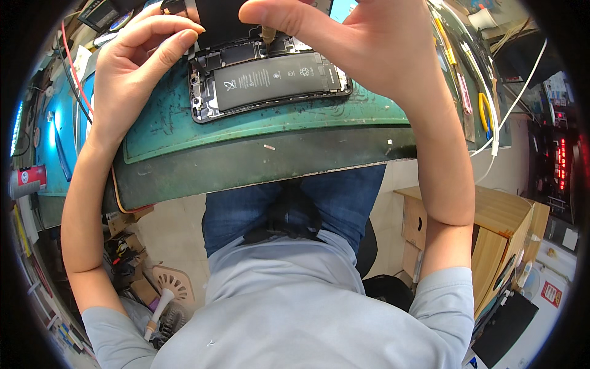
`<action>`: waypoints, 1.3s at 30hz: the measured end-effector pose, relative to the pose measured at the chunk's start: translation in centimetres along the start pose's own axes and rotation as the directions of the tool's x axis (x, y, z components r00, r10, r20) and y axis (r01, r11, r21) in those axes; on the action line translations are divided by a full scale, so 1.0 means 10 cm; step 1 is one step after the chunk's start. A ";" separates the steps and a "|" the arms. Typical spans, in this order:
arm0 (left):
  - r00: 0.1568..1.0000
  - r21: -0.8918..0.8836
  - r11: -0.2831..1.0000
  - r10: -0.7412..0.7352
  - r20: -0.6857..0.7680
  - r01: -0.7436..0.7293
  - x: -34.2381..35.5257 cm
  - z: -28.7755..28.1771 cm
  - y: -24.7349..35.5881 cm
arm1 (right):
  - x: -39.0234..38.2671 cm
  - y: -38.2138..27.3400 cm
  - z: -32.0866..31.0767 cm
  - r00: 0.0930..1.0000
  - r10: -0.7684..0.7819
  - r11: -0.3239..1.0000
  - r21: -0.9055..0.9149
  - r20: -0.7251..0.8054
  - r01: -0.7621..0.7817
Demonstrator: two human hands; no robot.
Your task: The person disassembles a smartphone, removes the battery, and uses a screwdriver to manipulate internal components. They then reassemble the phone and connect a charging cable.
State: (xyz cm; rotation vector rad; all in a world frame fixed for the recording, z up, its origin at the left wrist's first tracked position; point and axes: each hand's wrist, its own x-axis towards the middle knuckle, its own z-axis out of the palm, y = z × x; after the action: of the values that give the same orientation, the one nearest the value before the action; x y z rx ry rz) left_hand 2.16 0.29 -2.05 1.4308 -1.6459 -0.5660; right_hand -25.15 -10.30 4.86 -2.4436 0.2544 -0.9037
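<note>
An opened smartphone [203, 106] lies on the green work mat [166, 132], its black battery [270, 80] and inner parts exposed. Behind it, a dark flat panel, seemingly the phone screen [224, 21], stands raised. My left hand [132, 67] is closed, thumb and forefinger pinched at the panel's left edge. From the right, my right hand [375, 52] reaches over the phone, closed around a slim screwdriver [268, 34]. The screwdriver points down at the phone's upper inner part, above the battery. Some of its handle and several right fingers are hidden or cut off by the top edge.
Tools, including yellow-handled pliers [485, 114], and a white cable [495, 144] lie along the right. Red and black wires [75, 77] run past my left forearm. Small scraps [269, 147] lie near the table's front edge. A wooden cabinet [491, 212] stands at the lower right.
</note>
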 end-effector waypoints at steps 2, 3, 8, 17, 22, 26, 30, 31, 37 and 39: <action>0.999 -0.042 0.998 0.052 0.007 -0.051 0.01 0.03 0.03 | 0.00 -0.05 -0.02 0.999 0.032 0.999 0.003 0.017 -0.032; 0.993 -0.073 0.991 0.116 0.016 -0.114 0.05 0.07 0.07 | -0.01 -0.01 -0.01 1.000 0.026 0.999 0.041 0.015 -0.027; 0.991 -0.078 0.989 0.131 0.029 -0.129 0.08 0.09 0.09 | -0.03 0.26 0.08 0.996 -0.074 0.979 0.187 -0.046 0.081; 0.988 -0.111 0.982 0.155 0.024 -0.151 0.08 0.10 0.12 | -0.02 0.12 0.01 0.997 -0.070 0.998 0.000 0.015 0.070; 0.988 -0.151 0.978 0.149 0.030 -0.143 0.09 0.12 0.16 | 0.02 0.14 -0.05 0.990 -0.138 0.989 -0.050 0.027 0.139; 0.986 -0.184 0.970 0.164 0.011 -0.160 0.06 0.13 0.14 | -0.01 0.25 0.07 0.966 -0.222 0.951 0.190 -0.130 0.244; 0.988 -0.165 0.975 0.153 0.028 -0.146 0.09 0.13 0.14 | 0.02 0.33 0.03 0.927 -0.320 0.928 0.130 -0.195 0.348; 0.989 -0.172 0.976 0.141 0.033 -0.134 0.09 0.13 0.16 | 0.03 0.42 0.08 0.914 -0.327 0.904 0.203 -0.239 0.377; 0.997 -0.202 0.977 0.073 0.021 -0.067 0.07 0.15 0.26 | -0.01 0.51 0.14 0.931 -0.246 0.908 0.272 -0.270 0.319; 0.997 -0.200 0.977 0.081 0.009 -0.078 0.06 0.16 0.26 | -0.01 0.45 0.18 0.941 -0.206 0.907 0.307 -0.270 0.287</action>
State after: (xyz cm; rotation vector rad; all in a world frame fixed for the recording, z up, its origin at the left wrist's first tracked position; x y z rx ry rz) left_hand -0.61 0.00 -0.62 1.2121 -1.6035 -0.6796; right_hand -24.04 -13.36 1.25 -2.0742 -0.1325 -1.2339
